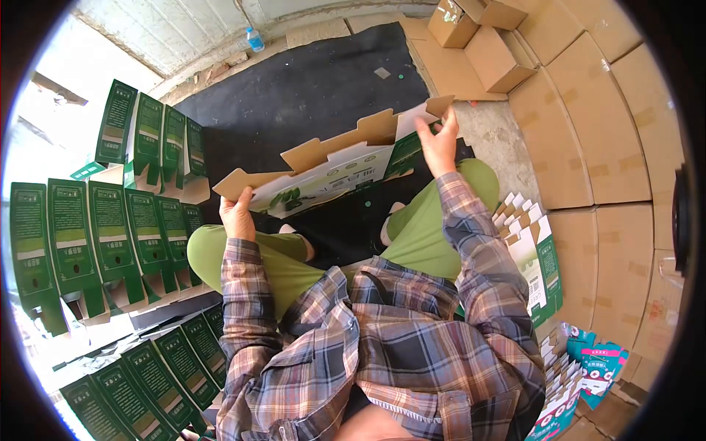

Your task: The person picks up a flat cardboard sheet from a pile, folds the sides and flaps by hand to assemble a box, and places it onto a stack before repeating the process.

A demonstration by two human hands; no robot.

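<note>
A flattened printed carton [334, 176], green and white outside with brown cardboard flaps, is stretched between my hands above the black mat. My left hand [237, 217] pinches its left end, thumb up near the flap. At the far right end, my right hand [440, 143] grips the carton near its upper edge, with the thumb and fingers bent around the board. The carton slants upward to the right. Its cut flaps stand along the top edge, and drawings and small print show on its white panel.
Rows of green cartons [73, 235] stand at the left, with more green cartons [158, 371] below them. Stacked flat cartons [540, 257] lean at my right. Brown boxes [588, 125] form a wall beyond. A blue-capped bottle [254, 40] stands near the back wall.
</note>
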